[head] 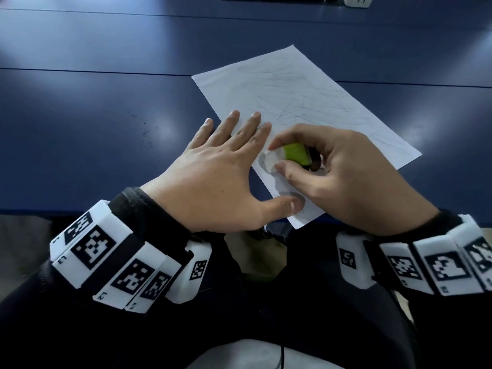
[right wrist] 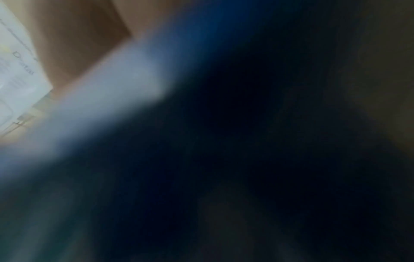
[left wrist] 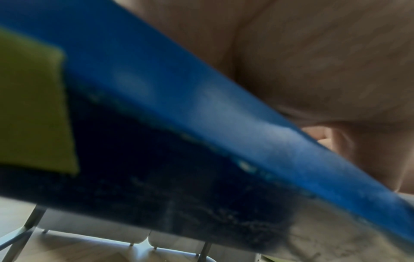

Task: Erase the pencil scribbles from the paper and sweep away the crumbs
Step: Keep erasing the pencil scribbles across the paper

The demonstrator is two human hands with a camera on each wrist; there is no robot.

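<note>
Centrally, the left hand (head: 213,177) lies flat, fingers straight, pressing the paper (head: 300,102) onto the desk (head: 106,102); the right hand (head: 343,177) pinches the eraser (head: 282,157) against the sheet's lower portion

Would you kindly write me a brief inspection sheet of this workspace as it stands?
Surface: dark blue table, with small dark specks left of the paper.
Job's things: white paper lies askew, faint pencil scribbles across it; white eraser in a green sleeve touches its near part.
Clutter: white power strip at the far edge.
Grippers: left hand lies flat, fingers and thumb pressing the paper; right hand pinches the eraser.
Cables: thin dark cable on the lap.
Surroundings: tagged wrist bands; chair legs under the table.
</note>
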